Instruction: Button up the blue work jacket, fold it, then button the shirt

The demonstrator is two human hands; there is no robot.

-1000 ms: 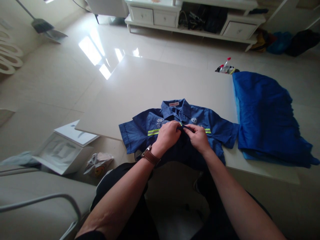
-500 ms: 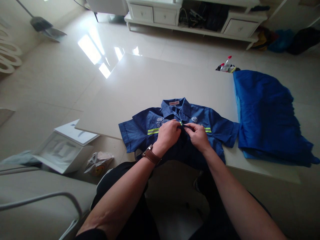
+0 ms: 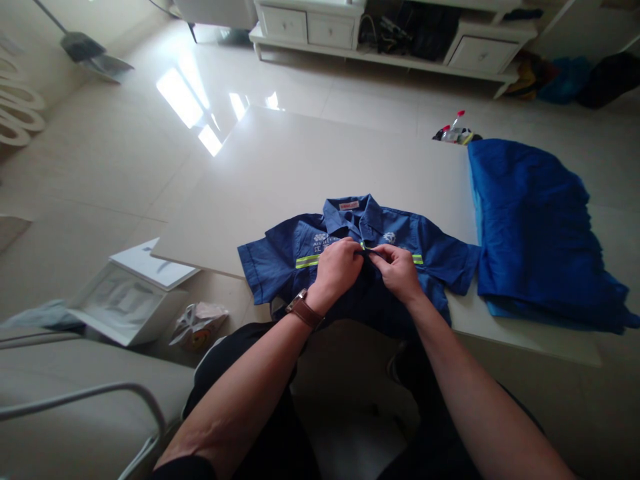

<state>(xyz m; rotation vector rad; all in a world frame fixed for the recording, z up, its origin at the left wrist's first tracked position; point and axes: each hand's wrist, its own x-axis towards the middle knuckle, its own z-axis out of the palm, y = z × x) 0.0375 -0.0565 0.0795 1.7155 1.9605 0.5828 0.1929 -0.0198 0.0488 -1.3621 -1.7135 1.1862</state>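
A blue short-sleeved work shirt [image 3: 303, 237] with yellow-green reflective stripes lies front up, collar away from me, on the pale table [image 3: 280, 167]. Its lower part hangs over the near edge towards my lap. My left hand [image 3: 339, 268], below a brown-strapped wristwatch [image 3: 304, 308], pinches the front opening at chest height. From the other side my right hand [image 3: 397, 272] grips the same front edge between thumb and fingers. The fingertips of both hands almost meet just below the collar. Whatever button or fastener is between them is hidden.
Folded blue cloth [image 3: 540, 233] covers the table's right end, close to the right sleeve. Bottles with red caps [image 3: 456, 127] show beyond the far edge. An open white box [image 3: 133, 293] and a plastic bag [image 3: 197, 327] sit on the floor at left. A white cabinet [image 3: 330, 33] stands at the back.
Both hands stay at the shirt's front opening, with only a slight shift of the fingers. The shirt and the things around it lie as before.
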